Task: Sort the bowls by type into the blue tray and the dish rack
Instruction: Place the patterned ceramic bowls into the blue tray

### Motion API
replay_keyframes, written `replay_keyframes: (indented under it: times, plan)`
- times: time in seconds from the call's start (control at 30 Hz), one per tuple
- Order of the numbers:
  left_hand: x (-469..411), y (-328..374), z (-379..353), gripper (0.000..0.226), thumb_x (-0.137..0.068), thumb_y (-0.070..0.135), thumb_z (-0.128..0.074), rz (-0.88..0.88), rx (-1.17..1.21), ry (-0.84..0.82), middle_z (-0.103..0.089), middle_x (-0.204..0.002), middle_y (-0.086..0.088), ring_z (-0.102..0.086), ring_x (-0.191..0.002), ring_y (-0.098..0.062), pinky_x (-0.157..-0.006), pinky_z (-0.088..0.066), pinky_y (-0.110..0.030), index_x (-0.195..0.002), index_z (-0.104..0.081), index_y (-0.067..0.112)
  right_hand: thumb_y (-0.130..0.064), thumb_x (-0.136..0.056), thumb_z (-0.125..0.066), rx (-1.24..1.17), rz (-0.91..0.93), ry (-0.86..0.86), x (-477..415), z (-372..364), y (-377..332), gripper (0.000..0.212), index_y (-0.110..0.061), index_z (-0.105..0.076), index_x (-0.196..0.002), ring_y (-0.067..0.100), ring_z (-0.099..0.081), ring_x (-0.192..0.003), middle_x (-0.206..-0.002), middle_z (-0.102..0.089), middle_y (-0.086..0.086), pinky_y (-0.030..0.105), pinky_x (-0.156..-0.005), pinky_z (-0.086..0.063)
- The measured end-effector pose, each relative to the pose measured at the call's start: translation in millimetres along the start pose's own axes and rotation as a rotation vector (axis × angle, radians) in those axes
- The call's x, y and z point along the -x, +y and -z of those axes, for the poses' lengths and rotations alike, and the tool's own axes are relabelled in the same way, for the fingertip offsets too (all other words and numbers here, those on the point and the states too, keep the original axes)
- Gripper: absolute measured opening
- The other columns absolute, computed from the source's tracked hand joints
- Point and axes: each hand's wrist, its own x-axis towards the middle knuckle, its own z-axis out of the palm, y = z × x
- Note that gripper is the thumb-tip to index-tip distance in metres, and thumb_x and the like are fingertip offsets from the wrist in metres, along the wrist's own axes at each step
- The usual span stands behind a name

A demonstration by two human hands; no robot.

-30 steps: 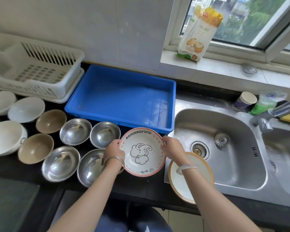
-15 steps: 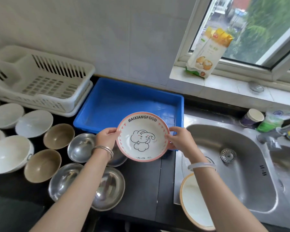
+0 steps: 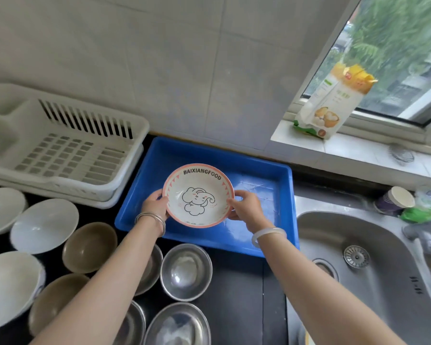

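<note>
Currently held: elephant bowl (image 3: 198, 195), pink-rimmed, upright, above the blue tray (image 3: 259, 175), over its left half.
Left hand (image 3: 154, 204): fingers gripping the bowl's left rim.
Right hand (image 3: 244, 206): fingers gripping the right rim.
Dish rack (image 3: 60, 150): just left of the tray.
Steel bowls (image 3: 186, 271): on the black bench (image 3: 239, 295), in front of the tray.

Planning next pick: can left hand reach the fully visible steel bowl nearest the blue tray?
Likely not yet: left hand and right hand both grip the elephant bowl. The steel bowl itself lies uncovered.
</note>
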Motion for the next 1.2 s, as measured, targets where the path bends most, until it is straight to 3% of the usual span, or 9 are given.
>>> replay_keyframes:
  times: [0.1, 0.4, 0.57, 0.73, 0.87, 1.0, 1.2]
  plan:
    - [-24.7, -2.8, 5.0, 0.038, -0.090, -0.006, -0.040, 0.031, -0.030, 0.010, -0.055, -0.106, -0.010, -0.054, -0.095, -0.026, -0.066, -0.050, -0.028, -0.125, -0.052, 0.005, -0.006, -0.090, -0.054, -0.002, -0.051, -0.011, -13.4, -15.6, -1.8, 0.033, -0.008, -0.058, -0.122, 0.018, -0.065, -0.054, -0.067, -0.066, 0.008, 0.029, -0.058, -0.058]
    - [-59.6, -11.0, 15.7, 0.037, -0.089, -0.004, -0.039, 0.059, -0.099, 0.013, -0.056, -0.106, -0.009, -0.055, -0.090, -0.025, -0.072, -0.048, -0.031, -0.120, -0.056, 0.008, -0.009, -0.092, -0.054, -0.048, -0.110, 0.003, -26.1, -41.5, 9.0, 0.032, -0.008, -0.056, -0.124, 0.020, -0.065, -0.057, -0.075, -0.066, 0.012, 0.032, -0.062, -0.059]
    - [-61.2, -12.5, 23.9, 0.037, -0.091, -0.003, -0.040, 0.088, 0.003, -0.007, -0.056, -0.110, -0.011, -0.054, -0.098, -0.027, -0.075, -0.050, -0.035, -0.123, -0.054, 0.009, -0.015, -0.092, -0.056, -0.268, -0.143, -0.072, -17.4, -45.6, 15.9, 0.030, -0.008, -0.059, -0.122, 0.020, -0.066, -0.057, -0.087, -0.065, 0.013, 0.030, -0.064, -0.060]
    - [-57.9, -15.3, 31.9, 0.019, -0.094, 0.015, -0.046, 0.309, 0.081, -0.097, -0.060, -0.089, -0.008, -0.058, -0.079, -0.025, -0.062, -0.049, -0.045, -0.112, -0.053, 0.016, -0.021, -0.095, -0.056, -0.609, -0.244, -0.275, -1.9, -45.7, 27.5, 0.033, -0.014, -0.053, -0.127, 0.028, -0.070, -0.081, -0.110, -0.064, 0.011, 0.027, -0.074, -0.059]
    - [-63.6, -18.3, 30.7, 0.029, -0.094, 0.016, -0.049, 0.285, 0.137, -0.018, -0.060, -0.090, -0.011, -0.057, -0.093, -0.028, -0.077, -0.048, -0.043, -0.120, -0.053, 0.005, -0.018, -0.096, -0.053, -0.676, -0.228, -0.240, -2.9, -58.1, 25.1, 0.034, -0.010, -0.052, -0.129, 0.026, -0.070, -0.077, -0.100, -0.067, 0.009, 0.024, -0.071, -0.059]
    - [-67.3, -17.8, 27.2, 0.036, -0.093, 0.015, -0.050, 0.233, 0.260, 0.027, -0.059, -0.111, -0.018, -0.055, -0.101, -0.027, -0.087, -0.048, -0.038, -0.125, -0.051, -0.001, -0.015, -0.094, -0.057, -0.732, -0.232, -0.193, -10.0, -73.3, 8.4, 0.030, -0.009, -0.054, -0.123, 0.023, -0.070, -0.071, -0.088, -0.071, 0.007, 0.021, -0.064, -0.057]
    - [-71.3, -15.4, 20.6, 0.031, -0.094, 0.020, -0.049, 0.215, 0.358, 0.027, -0.056, -0.115, -0.013, -0.054, -0.108, -0.028, -0.086, -0.048, -0.041, -0.123, -0.053, 0.010, -0.014, -0.095, -0.056, -0.772, -0.230, -0.147, -22.6, -90.5, -7.9, 0.034, -0.007, -0.050, -0.128, 0.018, -0.069, -0.062, -0.092, -0.069, 0.009, 0.023, -0.066, -0.060]
